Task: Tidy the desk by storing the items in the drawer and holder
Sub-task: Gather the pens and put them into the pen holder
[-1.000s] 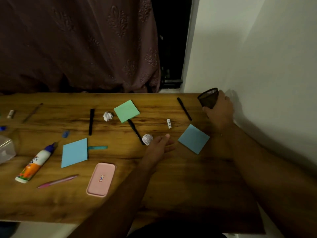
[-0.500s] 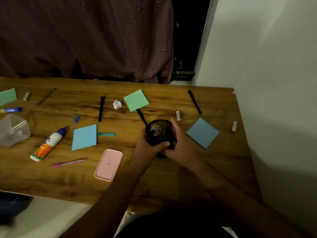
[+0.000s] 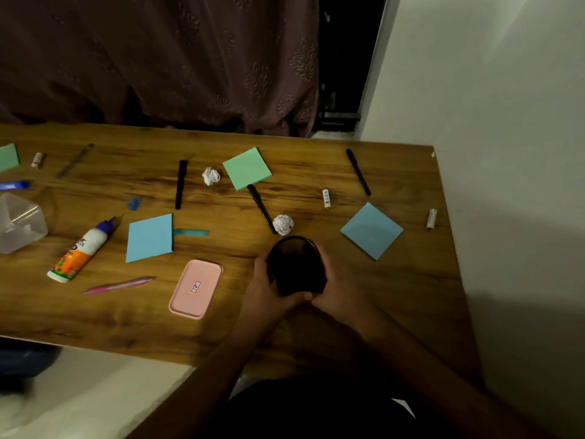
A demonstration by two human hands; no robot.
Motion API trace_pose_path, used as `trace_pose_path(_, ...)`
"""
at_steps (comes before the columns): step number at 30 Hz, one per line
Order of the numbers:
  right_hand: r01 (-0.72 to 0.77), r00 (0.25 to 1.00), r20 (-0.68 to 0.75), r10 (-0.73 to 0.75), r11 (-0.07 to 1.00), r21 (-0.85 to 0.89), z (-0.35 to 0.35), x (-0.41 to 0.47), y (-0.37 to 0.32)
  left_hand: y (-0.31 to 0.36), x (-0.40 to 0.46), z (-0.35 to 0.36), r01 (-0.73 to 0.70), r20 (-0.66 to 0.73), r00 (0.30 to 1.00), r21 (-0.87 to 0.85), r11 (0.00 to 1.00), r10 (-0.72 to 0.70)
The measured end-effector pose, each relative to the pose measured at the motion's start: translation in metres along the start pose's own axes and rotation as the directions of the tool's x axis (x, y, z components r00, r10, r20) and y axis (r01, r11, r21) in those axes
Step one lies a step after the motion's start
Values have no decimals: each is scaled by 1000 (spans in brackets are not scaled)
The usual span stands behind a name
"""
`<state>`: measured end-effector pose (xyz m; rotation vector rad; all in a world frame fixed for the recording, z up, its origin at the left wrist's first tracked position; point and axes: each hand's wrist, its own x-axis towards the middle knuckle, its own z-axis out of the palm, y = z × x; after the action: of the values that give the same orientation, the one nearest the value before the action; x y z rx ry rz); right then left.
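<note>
Head view, item list for your desk. Holder: black mesh cup, cradled between both your hands near the front edge, tilted so its open mouth points toward 12 o'clock and up; long axis runs roughly 6 to 12. Your left hand wraps its left wall, fingers curled under the base; your right hand grips the right wall, fingers curled round it (the fingertips themselves are hidden behind the mesh).

Loose stock, clock directions taken from the holder:
- crumpled paper ball, 12 o'clock, just beside the rim
- black pen, 11 o'clock, tip touching that ball, axis 11 to 5
- green sticky pad, 11 o'clock, farther back
- second paper ball, left of the green pad
- black marker, 10 o'clock, axis nearly 12 to 6
- blue sticky pad, 2 o'clock
- battery, 1 o'clock
- second black pen, 1 o'clock, far back
- pink case, 9 o'clock, near
- pink pen, 9 o'clock, axis nearly 9 to 3
- glue bottle, 9 o'clock, nozzle pointing to 1
</note>
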<state>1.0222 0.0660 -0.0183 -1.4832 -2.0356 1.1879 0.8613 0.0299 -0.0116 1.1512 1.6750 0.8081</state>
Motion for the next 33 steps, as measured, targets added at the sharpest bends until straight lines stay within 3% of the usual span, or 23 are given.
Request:
trace_pose_path(5,-2,998,61,12,986,-166,-27,2,7,-8,11,-28,31,189,982,6,1000,-31)
trace_pose_path(8,2,996,-88,-17,985,-172,-51,7,14,-13,21,-49,44,220,975,-32,999,-36)
trace_pose_path(12,-17,918,-394,-37,991,-132,-81,36,24,-5,43,-62,11,81,997,9,1000,-12)
trace_pose_path(16,-120,864,-504,21,979,-165,-107,80,34,9,80,-57,30,-114,993,59,998,-23)
trace_pose_path(21,-242,857,-512,64,926,-291,-130,133,42,29,132,-48,28,-170,985,168,985,1)
trace_pose_path(27,-355,898,-402,180,837,-417,-136,180,63,33,172,-46,197,-323,943,351,915,-80)
trace_pose_path(33,-388,898,-378,224,808,-443,-136,189,76,36,178,-39,267,-331,935,421,866,-128)
